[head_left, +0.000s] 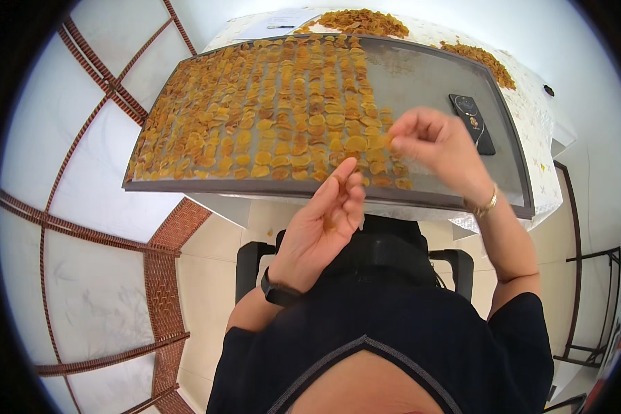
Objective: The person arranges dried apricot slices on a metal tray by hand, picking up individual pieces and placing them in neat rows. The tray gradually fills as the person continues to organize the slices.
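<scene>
Thin, roundish amber dried slices (315, 107) lie in close rows over the left and middle of a dark-framed flat mesh screen (407, 76). Above the right end of these rows is my right hand (438, 145), thumb and fingers pinched on a small amber slice (389, 141). My left hand (330, 224) is held palm up at the screen's near edge, fingers curled inward. Some amber slices seem to rest in its palm, partly hidden by the fingers. A dark phone-like device (473, 124) with a round pattern lies on the right part of the screen.
Behind the screen are two loose heaps of similar pieces, a large heap (363, 23) and a smaller heap (481, 61), on a patterned white tablecloth (541, 131). A pen (280, 26) lies on paper. A black chair (252, 265) stands below; a folding partition (96, 241) is at left.
</scene>
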Demonstrator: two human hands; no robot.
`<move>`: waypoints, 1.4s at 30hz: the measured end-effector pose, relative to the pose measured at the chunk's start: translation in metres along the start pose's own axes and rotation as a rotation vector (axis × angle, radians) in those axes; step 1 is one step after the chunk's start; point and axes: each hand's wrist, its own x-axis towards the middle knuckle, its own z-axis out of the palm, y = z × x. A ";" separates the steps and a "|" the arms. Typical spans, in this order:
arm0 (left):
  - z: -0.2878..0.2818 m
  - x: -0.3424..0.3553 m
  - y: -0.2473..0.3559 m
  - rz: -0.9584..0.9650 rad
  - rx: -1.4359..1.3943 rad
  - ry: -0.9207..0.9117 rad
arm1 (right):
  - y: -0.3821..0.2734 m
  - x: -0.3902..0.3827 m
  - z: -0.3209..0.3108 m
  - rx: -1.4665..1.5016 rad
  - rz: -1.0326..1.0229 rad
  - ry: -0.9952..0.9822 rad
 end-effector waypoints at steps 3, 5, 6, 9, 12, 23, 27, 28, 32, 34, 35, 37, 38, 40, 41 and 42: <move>0.008 0.027 0.021 -0.029 -0.021 -0.133 | 0.007 0.058 -0.049 -0.089 0.040 0.102; 0.016 0.051 0.028 -0.058 -0.024 -0.208 | 0.021 0.092 -0.079 -0.167 0.083 0.174; 0.006 0.024 0.022 -0.062 -0.045 -0.061 | 0.058 0.079 -0.060 -0.073 0.224 0.122; 0.013 0.039 0.032 -0.072 0.002 -0.080 | 0.094 0.113 -0.071 -0.078 0.222 0.050; 0.022 0.038 0.038 -0.063 0.070 0.011 | 0.121 0.120 -0.057 -0.071 0.237 0.050; 0.023 0.062 0.058 -0.096 0.210 -0.004 | 0.136 0.125 -0.049 -0.105 0.271 -0.046; 0.023 0.068 0.061 -0.115 0.233 -0.002 | 0.134 0.122 -0.049 -0.128 0.278 -0.019; 0.023 0.070 0.061 -0.121 0.235 0.002 | 0.134 0.121 -0.049 -0.123 0.282 -0.018; 0.019 0.077 0.060 -0.148 0.207 0.012 | 0.134 0.120 -0.047 -0.111 0.287 -0.022; 0.018 0.079 0.058 -0.135 0.218 0.039 | 0.131 0.121 -0.047 -0.147 0.276 -0.020; 0.018 0.081 0.057 -0.130 0.231 0.071 | 0.127 0.121 -0.047 -0.182 0.266 -0.013; 0.020 0.084 0.054 -0.115 0.253 0.139 | 0.114 0.118 -0.046 -0.190 0.241 0.001; 0.022 0.085 0.052 -0.125 0.290 0.162 | 0.103 0.115 -0.045 -0.163 0.224 0.007; 0.026 0.086 0.049 -0.134 0.366 0.219 | 0.070 0.105 -0.037 -0.098 0.176 -0.043; 0.025 0.087 0.049 -0.153 0.389 0.198 | 0.049 0.099 -0.032 -0.064 0.148 -0.092; 0.022 0.090 0.050 -0.177 0.412 0.173 | 0.036 0.094 -0.029 -0.109 -0.001 -0.172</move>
